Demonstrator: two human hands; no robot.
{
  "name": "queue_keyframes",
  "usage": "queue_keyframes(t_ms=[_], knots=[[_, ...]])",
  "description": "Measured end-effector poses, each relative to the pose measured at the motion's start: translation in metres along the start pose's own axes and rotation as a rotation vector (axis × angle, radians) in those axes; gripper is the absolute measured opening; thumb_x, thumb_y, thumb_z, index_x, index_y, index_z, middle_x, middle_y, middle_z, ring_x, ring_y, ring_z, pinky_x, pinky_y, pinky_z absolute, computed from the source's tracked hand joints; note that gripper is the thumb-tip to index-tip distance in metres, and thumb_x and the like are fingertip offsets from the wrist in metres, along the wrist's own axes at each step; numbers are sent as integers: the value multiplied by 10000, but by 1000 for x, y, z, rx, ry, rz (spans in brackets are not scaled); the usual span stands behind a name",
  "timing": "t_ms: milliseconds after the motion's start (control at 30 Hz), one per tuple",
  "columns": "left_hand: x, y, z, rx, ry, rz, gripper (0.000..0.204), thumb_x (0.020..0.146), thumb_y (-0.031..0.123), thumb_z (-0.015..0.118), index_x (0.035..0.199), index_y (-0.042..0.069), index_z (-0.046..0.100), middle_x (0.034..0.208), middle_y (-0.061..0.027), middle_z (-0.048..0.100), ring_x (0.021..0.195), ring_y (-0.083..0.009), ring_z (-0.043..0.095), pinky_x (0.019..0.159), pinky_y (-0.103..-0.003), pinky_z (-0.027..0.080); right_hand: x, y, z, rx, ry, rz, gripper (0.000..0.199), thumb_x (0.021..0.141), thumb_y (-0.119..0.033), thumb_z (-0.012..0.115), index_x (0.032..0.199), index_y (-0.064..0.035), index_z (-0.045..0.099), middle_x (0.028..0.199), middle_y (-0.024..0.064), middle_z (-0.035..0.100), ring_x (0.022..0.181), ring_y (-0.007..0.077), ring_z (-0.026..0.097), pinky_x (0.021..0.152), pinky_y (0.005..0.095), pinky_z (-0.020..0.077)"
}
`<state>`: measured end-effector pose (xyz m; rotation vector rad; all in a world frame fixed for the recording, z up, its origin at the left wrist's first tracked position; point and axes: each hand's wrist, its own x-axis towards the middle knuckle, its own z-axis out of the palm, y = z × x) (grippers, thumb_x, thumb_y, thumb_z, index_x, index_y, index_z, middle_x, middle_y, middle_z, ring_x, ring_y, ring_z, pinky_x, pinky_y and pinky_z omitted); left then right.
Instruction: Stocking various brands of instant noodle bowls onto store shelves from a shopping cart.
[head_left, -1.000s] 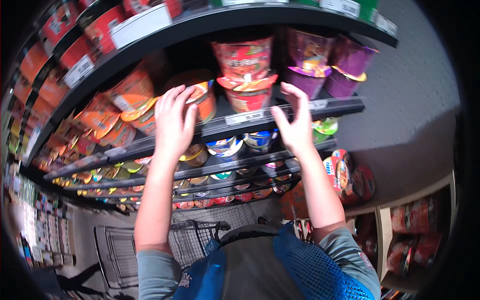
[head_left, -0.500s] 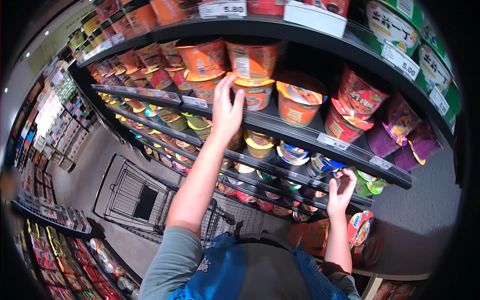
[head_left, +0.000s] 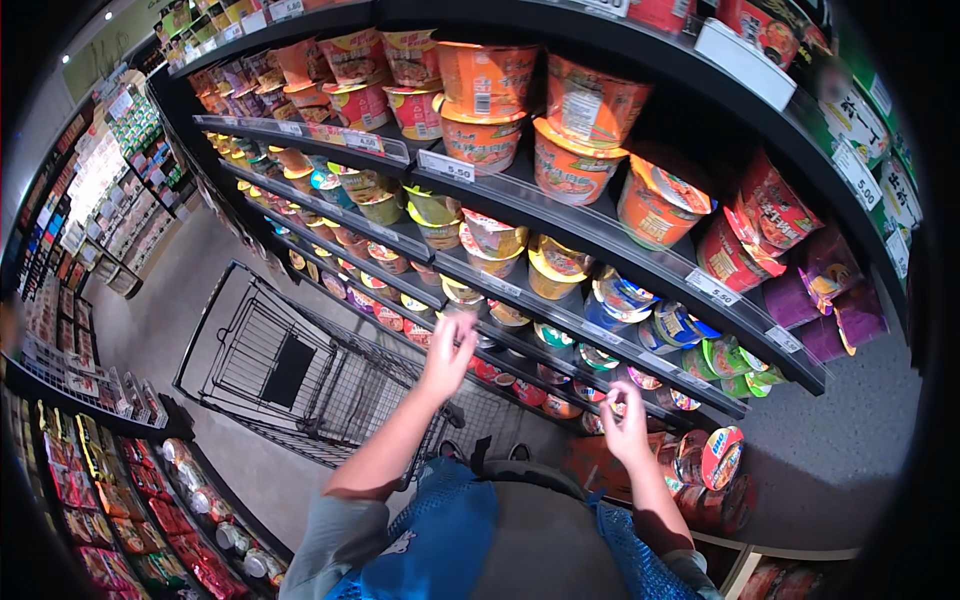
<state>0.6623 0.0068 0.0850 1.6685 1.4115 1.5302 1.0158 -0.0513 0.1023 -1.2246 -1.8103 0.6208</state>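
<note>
- The left hand (head_left: pixel 447 355) is smeared by motion blur; whether its fingers touch a noodle bowl cannot be told.
- The right hand (head_left: pixel 627 418) covers whatever lies behind its palm on the low shelf (head_left: pixel 560 385); any grip stays unclear.
- The shopping cart (head_left: pixel 300 370) is partly hidden behind the left forearm.
- The purple noodle cups (head_left: pixel 830 300) are cut off by the dark rim.
- The jars (head_left: pixel 215 535) at lower left are too small to identify.

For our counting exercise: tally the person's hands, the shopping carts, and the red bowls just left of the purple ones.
hands: 2, the left hand and the right hand
shopping cart: 1
red bowls: 2
total: 5
</note>
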Motion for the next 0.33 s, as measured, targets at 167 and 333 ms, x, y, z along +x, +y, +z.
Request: queue_keyframes(t_ms=[167, 333], knots=[[-192, -137, -49, 419, -173, -206, 383, 833, 136, 712, 1202, 84, 624, 1105, -185, 597, 1033, -381, 571, 911, -470, 467, -45, 36, 46, -47, -380, 193, 371, 864, -35, 677, 1210, -32, 544, 922, 111, 586, 826, 246, 610, 765, 365, 507], [-277, -166, -102, 522, -332, -297, 501, 781, 220, 775, 1248, 128, 619, 1146, -176, 592, 1088, -396, 566, 988, -481, 448, -81, 56, 112, -74, -595, 318, 352, 903, -156, 683, 1222, -75, 558, 975, 130, 643, 934, 273, 651, 849, 405, 520]])
